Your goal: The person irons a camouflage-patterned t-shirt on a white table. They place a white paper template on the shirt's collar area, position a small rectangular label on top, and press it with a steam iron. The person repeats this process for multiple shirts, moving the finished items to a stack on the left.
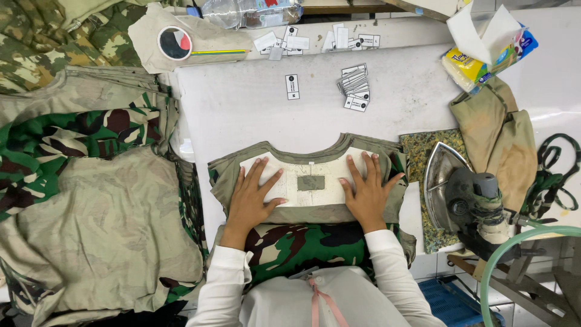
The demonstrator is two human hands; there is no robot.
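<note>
On white table (242, 103): camouflage shirt (308, 181), inside-out collar, grey patch (310, 182); left hand (253, 197), right hand (365, 192) flat, fingers spread, gripping nothing.

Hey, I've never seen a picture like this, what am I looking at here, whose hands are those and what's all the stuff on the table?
There is one picture, taken by a camera worn on a person's head and looking straight down, so the hands are that person's own. The left hand and right hand press flat on a camouflage shirt, either side of a small grey label at its collar. Neither hand grips anything; the fingers lie spread. The shirt lies on a white table. To the right an iron rests on a speckled pad. Further back lie a stack of small tags and a plastic bottle. At the left is a pile of camouflage cloth.
</note>
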